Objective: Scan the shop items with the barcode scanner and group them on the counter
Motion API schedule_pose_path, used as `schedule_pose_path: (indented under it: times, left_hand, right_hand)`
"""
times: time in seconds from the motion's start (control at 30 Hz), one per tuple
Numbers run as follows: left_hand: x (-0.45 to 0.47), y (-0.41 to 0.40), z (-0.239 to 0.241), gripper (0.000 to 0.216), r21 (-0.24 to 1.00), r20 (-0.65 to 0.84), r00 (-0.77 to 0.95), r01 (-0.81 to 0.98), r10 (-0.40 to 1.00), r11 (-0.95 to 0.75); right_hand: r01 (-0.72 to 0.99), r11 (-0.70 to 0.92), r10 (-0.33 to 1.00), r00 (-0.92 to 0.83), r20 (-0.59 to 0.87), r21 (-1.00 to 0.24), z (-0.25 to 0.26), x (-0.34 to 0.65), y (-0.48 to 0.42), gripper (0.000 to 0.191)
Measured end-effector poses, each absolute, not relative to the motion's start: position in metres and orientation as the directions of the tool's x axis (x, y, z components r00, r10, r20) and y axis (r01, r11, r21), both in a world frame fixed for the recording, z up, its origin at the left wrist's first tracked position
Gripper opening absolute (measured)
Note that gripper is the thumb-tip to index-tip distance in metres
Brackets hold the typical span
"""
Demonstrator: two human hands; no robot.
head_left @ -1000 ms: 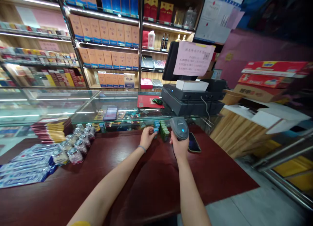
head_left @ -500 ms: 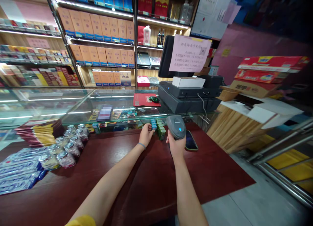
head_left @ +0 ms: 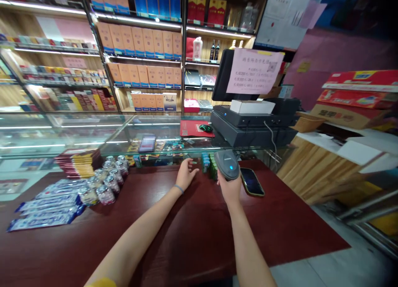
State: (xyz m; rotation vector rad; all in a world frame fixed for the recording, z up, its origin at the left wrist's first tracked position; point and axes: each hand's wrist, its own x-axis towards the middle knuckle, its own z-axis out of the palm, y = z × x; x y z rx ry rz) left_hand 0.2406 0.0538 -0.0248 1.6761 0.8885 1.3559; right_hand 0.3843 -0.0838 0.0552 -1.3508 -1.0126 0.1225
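My right hand (head_left: 230,189) is wrapped round the handle of a dark grey barcode scanner (head_left: 228,166) with a lit blue light. My left hand (head_left: 185,175) is above the dark red counter (head_left: 192,225), thumb and fingers apart, with nothing visible in it. Just right of it stand small blue packs (head_left: 205,162) in a row. Beside them is a row of small green packs (head_left: 213,167), partly hidden behind the scanner. A phone (head_left: 252,182) with a dark screen lies right of my right hand.
On the left are several small jars (head_left: 105,194), blue-and-white packets (head_left: 46,210) and a stack of maroon-and-yellow packs (head_left: 79,162). A glass display case (head_left: 124,131) runs behind the counter. Back right stand a monitor (head_left: 222,78) and a black cash drawer (head_left: 248,131).
My left hand has moved left, away from the blue packs it was touching, and its fingers have spread. The scanner stays in my right hand. The view has turned slightly left.
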Motion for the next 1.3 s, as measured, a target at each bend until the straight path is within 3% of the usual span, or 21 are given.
schedule_pose_path:
  times: [0.27, 0.4, 0.67, 0.87, 1.1, 1.3]
  left_hand:
    - [0.097, 0.062, -0.011, 0.043, 0.874, 0.484, -0.195, 0.146, 0.853, -0.463]
    - [0.042, 0.07, -0.015, 0.044, 0.875, 0.484, -0.321, 0.198, 0.814, -0.442]
    - [0.02, 0.094, -0.031, 0.059, 0.906, 0.421, -0.339, 0.202, 0.841, -0.373]
    - [0.029, 0.117, -0.035, 0.068, 0.876, 0.459, -0.403, 0.356, 0.792, -0.326]
    - [0.047, 0.126, -0.032, 0.052, 0.866, 0.437, -0.493, 0.457, 0.752, -0.204]
    - [0.05, 0.112, -0.025, 0.042, 0.898, 0.406, -0.461, 0.364, 0.789, -0.249]
  right_hand:
    - [0.602, 0.185, 0.708, 0.467, 0.531, -0.777, 0.047, 0.356, -0.082, 0.038]
    - [0.67, 0.223, 0.728, 0.368, 0.578, -0.708, 0.043, 0.336, -0.08, 0.039]
    - [0.685, 0.276, 0.831, 0.183, 0.526, -0.674, 0.035, 0.3, -0.084, 0.036]
    - [0.708, 0.225, 0.872, 0.161, 0.463, -0.67, 0.034, 0.292, -0.086, 0.035]
    - [0.715, 0.237, 0.881, 0.126, 0.455, -0.657, 0.036, 0.29, -0.086, 0.033]
    - [0.715, 0.225, 0.884, 0.136, 0.447, -0.662, 0.036, 0.291, -0.088, 0.035]
